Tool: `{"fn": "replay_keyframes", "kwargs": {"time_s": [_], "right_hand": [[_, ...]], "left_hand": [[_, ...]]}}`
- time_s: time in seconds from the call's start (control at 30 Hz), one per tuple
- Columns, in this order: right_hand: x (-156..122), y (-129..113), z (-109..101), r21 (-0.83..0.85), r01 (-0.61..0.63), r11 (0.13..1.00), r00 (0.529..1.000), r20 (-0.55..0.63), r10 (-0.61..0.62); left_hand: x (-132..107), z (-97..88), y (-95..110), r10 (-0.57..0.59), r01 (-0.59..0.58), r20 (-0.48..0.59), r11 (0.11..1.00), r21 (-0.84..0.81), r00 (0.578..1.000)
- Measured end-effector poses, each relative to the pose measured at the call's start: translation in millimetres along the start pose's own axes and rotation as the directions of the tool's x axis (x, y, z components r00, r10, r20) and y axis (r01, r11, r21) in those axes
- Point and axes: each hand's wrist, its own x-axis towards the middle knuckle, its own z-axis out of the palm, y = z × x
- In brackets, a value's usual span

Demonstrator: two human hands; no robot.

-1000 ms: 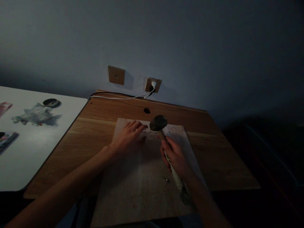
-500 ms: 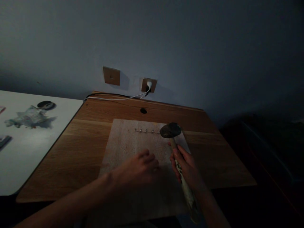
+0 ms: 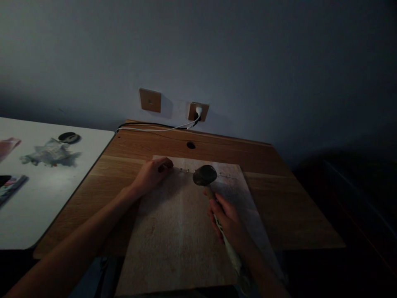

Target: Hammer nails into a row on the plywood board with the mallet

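Note:
My right hand point(image 3: 226, 219) is wrapped round the handle of a rubber mallet point(image 3: 204, 175), whose dark head hangs over a wooden board point(image 3: 176, 231). A row of small nails point(image 3: 187, 170) stands up from the board near its far edge; the mallet head hides part of that row. At the row's left end, my left hand point(image 3: 154, 171) rests by the board's far left corner with thumb and finger pinched. Whatever lies between those fingertips, if anything, is too small and dark to make out.
The board lies on a wooden desk point(image 3: 297, 215) with a cable hole point(image 3: 191, 145). Cables point(image 3: 155, 129) run along its back to a wall socket point(image 3: 198, 111). On the left, a white table point(image 3: 56, 198) holds a crumpled plastic bag point(image 3: 52, 153) and a dark round object point(image 3: 68, 137).
My left hand has moved forward and left, from above the board's middle to the left end of the nail row. The mallet in my right hand has shifted left over the row.

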Motion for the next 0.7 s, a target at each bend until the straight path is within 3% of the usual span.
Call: {"fn": "replay_keyframes", "kwargs": {"time_s": [0.3, 0.57, 0.7], "right_hand": [[5, -3, 12, -0.024, 0.003, 1.000, 1.000, 0.027, -0.002], [9, -6, 16, -0.059, -0.003, 0.998, 1.000, 0.014, 0.004], [18, -16, 23, -0.065, 0.026, 0.998, 0.999, 0.047, -0.023]], "left_hand": [[5, -0.4, 1, 0.015, -0.016, 0.032, 0.999, 0.030, 0.999], [4, 3.4, -2, 0.117, -0.124, 0.076, 0.987, 0.099, 0.990], [2, 4.8, -6, 0.099, -0.102, 0.069, 0.994, 0.034, 0.993]]}}
